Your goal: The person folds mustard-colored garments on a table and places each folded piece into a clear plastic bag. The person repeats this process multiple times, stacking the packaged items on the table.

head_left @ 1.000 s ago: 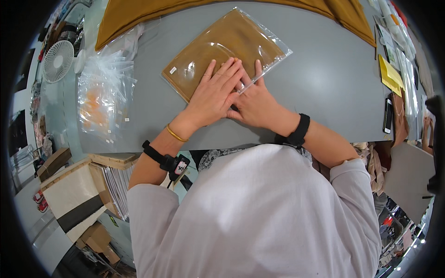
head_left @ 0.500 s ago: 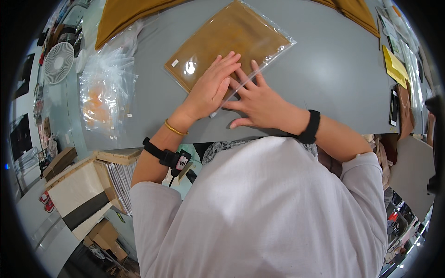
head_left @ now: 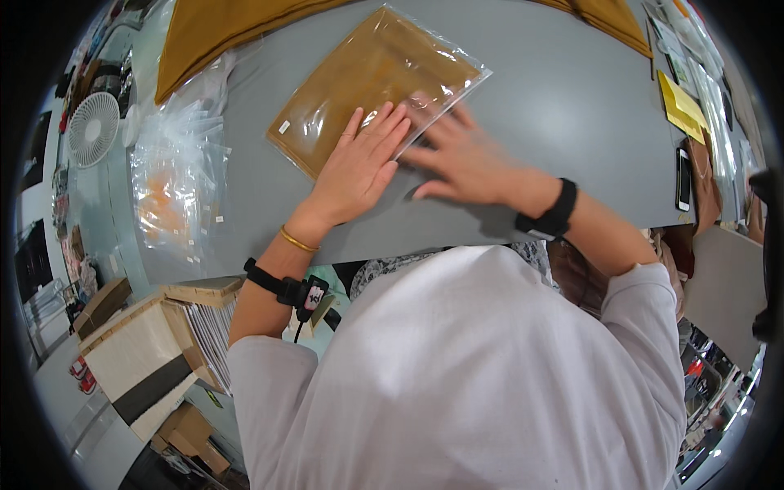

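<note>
A clear plastic bag (head_left: 327,114) with folded mustard-brown fabric inside lies at a slant on the grey table, a small white label near its left corner. My left hand (head_left: 359,167) rests flat on the bag's near part, fingers stretched out. Beside it my right hand (head_left: 461,159) is spread over the bag's near right edge, its fingertips smeared by motion. Whether the right fingers press on the plastic, I cannot tell. Under my hands part of that edge is hidden.
Several clear bags (head_left: 175,188) lie piled on the table's left side. Mustard fabric (head_left: 245,24) stretches along the far edge. At the right are a phone (head_left: 683,180) and yellow paper (head_left: 682,110). A white fan (head_left: 94,129) stands beyond the left edge.
My left hand has shifted slightly and its fingers have spread. The right hand has moved along the bag's edge and is blurred. The whole scene sits a little further left in view.
</note>
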Available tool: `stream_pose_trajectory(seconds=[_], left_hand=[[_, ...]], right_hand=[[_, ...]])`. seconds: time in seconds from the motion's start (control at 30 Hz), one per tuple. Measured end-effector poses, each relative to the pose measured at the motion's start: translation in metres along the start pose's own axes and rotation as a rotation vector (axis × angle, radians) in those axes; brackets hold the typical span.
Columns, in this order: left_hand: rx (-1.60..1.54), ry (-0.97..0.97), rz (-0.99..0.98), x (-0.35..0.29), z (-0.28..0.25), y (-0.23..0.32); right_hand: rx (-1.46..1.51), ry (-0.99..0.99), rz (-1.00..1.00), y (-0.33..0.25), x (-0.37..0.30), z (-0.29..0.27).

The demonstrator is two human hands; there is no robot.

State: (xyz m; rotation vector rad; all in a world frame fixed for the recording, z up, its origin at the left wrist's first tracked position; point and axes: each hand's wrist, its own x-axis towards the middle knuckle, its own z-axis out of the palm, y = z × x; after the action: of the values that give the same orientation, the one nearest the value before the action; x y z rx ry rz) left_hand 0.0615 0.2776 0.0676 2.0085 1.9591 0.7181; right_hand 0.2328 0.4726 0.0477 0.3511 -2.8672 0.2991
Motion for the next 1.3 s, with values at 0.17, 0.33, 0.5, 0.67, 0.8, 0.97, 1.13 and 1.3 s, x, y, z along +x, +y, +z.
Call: stream_pose_trajectory(seconds=[0.17,0.33,0.5,0.67,0.8,0.97,1.13,1.3], left_hand=[[0.324,-0.08,-0.018,-0.005,0.01,0.004],[0.352,-0.061,-0.028,0.001,0.011,0.006],[-0.05,0.227,-0.04,-0.031,-0.024,0.013],[-0.028,-0.06,0.001,-0.084,-0.038,0.016],[0.023,0.001,0.062,-0.093,-0.027,0.003],[0.158,0.092,0.199,-0.091,-0.02,-0.005],[0.139,0.166,0.135,-0.092,-0.013,-0.001],[0.162,0.25,0.058,-0.085,-0.004,0.004]], right_hand=[[0.01,-0.005,0.092,0.041,-0.01,-0.025],[-0.121,0.066,0.228,0.034,-0.002,-0.053],[-0.009,0.13,0.191,0.036,0.016,-0.038],[-0.111,0.074,0.218,0.029,0.023,-0.031],[0.15,0.011,-0.083,-0.019,0.036,-0.022],[0.334,0.12,-0.193,-0.062,0.06,0.014],[0.196,0.135,-0.277,-0.063,0.065,0.027],[0.003,0.134,-0.407,-0.045,0.064,0.011]])
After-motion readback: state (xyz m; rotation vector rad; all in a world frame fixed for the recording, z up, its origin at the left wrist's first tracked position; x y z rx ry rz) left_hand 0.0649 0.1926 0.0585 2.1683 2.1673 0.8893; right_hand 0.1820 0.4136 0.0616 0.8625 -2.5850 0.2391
